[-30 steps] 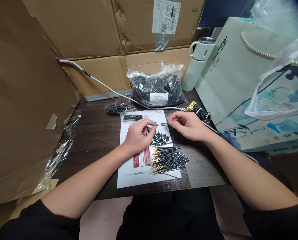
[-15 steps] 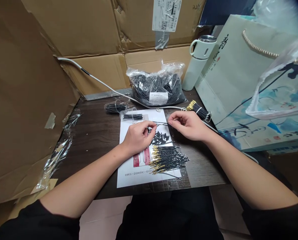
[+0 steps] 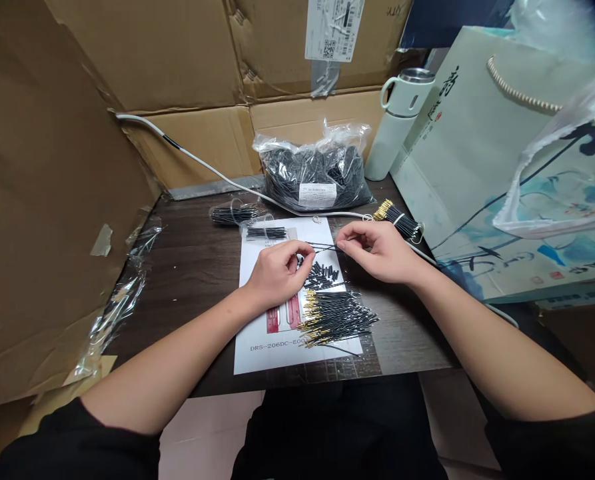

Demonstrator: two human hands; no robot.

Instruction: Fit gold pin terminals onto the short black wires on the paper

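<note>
Between my two hands runs a thin black wire [image 3: 326, 249], above the printed sheet [image 3: 257, 360]. My left hand [image 3: 280, 270] pinches it with thumb and forefinger from the left. From the right, my right hand [image 3: 372, 247] closes its fingertips on the wire's other part. Just below lie short black tube pieces [image 3: 322, 274] in a loose heap. Nearer the table's front edge is a pile of black wires with gold-coloured ends [image 3: 334, 318]. Fine detail at the fingertips is too small to make out.
A clear bag of black parts [image 3: 317, 173] stands at the back beside a pale flask [image 3: 397, 127]. Bundled wires [image 3: 397, 220] lie behind my right hand, more bundles [image 3: 234, 215] at the back left. A white cable [image 3: 212, 172] crosses behind. A paper bag [image 3: 477, 167] stands right.
Both hands hold nearly the same place and grip. The view has shifted very slightly; nothing else visibly differs.
</note>
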